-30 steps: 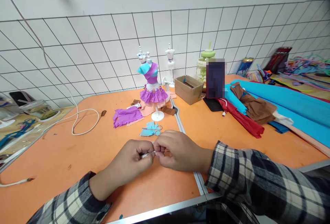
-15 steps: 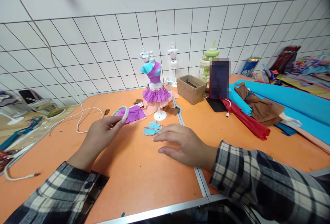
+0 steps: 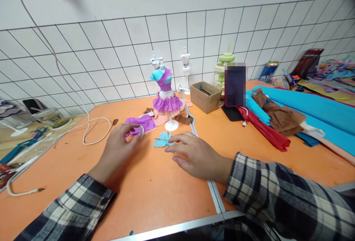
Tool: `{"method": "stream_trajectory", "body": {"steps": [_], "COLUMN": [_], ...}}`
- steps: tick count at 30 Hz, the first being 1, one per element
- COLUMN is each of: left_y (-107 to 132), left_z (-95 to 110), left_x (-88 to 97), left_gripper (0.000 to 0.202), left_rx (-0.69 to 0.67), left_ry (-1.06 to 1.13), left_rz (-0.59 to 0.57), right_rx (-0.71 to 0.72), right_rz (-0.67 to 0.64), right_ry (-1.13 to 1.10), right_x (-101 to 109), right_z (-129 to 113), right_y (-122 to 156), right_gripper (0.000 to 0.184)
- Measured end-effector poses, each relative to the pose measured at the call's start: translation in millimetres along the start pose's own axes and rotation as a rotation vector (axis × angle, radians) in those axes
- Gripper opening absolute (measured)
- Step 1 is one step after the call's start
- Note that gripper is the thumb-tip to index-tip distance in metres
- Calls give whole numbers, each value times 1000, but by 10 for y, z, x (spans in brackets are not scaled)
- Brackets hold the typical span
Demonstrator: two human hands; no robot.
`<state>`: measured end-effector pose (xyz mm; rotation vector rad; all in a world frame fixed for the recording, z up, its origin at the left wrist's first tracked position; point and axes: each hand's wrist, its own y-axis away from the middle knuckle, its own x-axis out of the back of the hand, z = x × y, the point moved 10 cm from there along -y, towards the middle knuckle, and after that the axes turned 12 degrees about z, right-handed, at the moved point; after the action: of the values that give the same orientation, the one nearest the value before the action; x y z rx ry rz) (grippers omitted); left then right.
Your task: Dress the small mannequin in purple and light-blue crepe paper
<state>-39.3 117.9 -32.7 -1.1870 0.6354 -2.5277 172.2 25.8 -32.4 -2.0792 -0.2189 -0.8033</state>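
My left hand (image 3: 118,150) is closed round a narrow white roll of tape (image 3: 142,133), which is partly hidden by the fingers. It is low over the table, beside a piece of purple crepe paper (image 3: 148,121). With fingers apart and nothing in them, my right hand (image 3: 195,156) hovers by small scissors (image 3: 163,139) that lie on light blue paper scraps (image 3: 159,144). Behind both hands stands a small dress form (image 3: 165,85) on a white base, wearing a purple and blue top and a ruffled purple skirt.
Bare white dress forms (image 3: 185,61) stand behind, near a cardboard box (image 3: 205,98). A dark tablet-like panel (image 3: 235,85) is in front of a green-lidded bottle (image 3: 220,72). Red (image 3: 267,131) and brown crepe paper (image 3: 285,117) lie right; a white cable (image 3: 95,119) runs left.
My left hand has moved right and lowered with the tape roll, which is now nearer the purple paper. My right hand is almost where it was.
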Motion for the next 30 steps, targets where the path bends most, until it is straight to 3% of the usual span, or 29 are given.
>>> {"method": "stream_trajectory", "body": {"steps": [2, 3, 6, 9, 13, 23, 30], "left_y": [80, 142, 370, 560, 627, 660, 680], "left_z": [156, 215, 447, 665, 792, 712, 714], "left_x": [56, -2, -368, -818, -1151, -1056, -1054], "left_gripper": [29, 28, 36, 41, 39, 38, 35], "left_rx": [-34, 2, 158, 335, 451, 433, 448], "left_ry": [28, 140, 555, 818, 959, 937, 944], "left_rz": [41, -6, -225, -408, -480, -513, -525], "right_rx": [10, 29, 116, 228, 333, 316, 396], "right_rz": [49, 74, 133, 169, 119, 109, 40], "right_ry": [74, 118, 243, 294, 262, 257, 303], "right_x": [53, 89, 219, 357, 403, 362, 310], "right_z": [38, 54, 120, 199, 262, 204, 103], "right_y": [-19, -32, -80, -121, -126, -117, -89], "right_gripper": [30, 32, 34, 35, 34, 35, 35]}}
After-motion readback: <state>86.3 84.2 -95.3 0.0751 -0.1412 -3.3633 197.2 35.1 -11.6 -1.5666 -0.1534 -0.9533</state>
